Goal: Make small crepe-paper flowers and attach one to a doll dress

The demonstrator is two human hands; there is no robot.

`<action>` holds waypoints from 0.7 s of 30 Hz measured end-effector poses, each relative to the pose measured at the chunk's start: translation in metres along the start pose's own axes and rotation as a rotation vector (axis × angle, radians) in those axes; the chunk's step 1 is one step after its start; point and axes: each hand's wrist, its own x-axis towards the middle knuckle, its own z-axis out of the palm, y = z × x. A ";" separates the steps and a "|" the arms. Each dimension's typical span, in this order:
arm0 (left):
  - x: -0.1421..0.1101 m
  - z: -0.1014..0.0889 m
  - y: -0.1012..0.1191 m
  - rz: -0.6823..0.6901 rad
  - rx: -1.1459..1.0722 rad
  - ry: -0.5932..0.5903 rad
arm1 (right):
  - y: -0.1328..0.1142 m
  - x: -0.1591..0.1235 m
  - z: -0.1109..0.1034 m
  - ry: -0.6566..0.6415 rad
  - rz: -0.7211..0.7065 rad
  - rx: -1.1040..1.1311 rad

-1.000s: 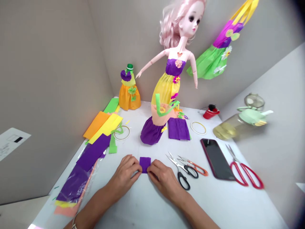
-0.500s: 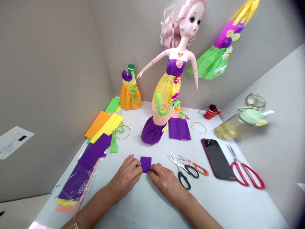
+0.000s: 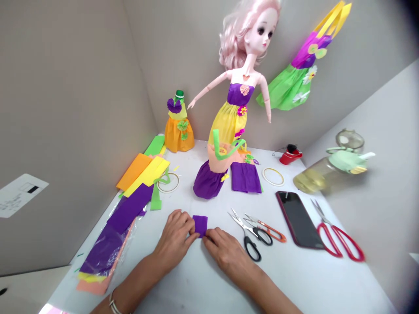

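Note:
A small purple crepe paper square (image 3: 200, 224) lies flat on the white table between my two hands. My left hand (image 3: 178, 231) pinches its lower left edge, thumb and fingers brought together. At the lower right corner, the closed fingertips of my right hand (image 3: 224, 250) grip the paper. Just right of that hand lie black-handled scissors (image 3: 250, 233), blades open, and orange thread snips (image 3: 266, 226) beside them.
A pink-haired doll (image 3: 244, 91) in a paper dress stands behind. Left are coloured paper sheets (image 3: 122, 213); right are a phone (image 3: 299, 220), red-handled scissors (image 3: 340, 237) and a bottle (image 3: 327, 170). Two tape rolls (image 3: 168, 183) and a small red bucket (image 3: 290, 156) also sit here.
My left hand has shifted slightly right, its thumb and fingers now further over the paper's lower left edge. My right hand stays at the lower right corner. The view shifts slightly.

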 end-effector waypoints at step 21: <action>-0.009 -0.014 -0.002 0.112 -0.022 -0.007 | -0.010 0.019 -0.018 -0.061 -0.030 -0.215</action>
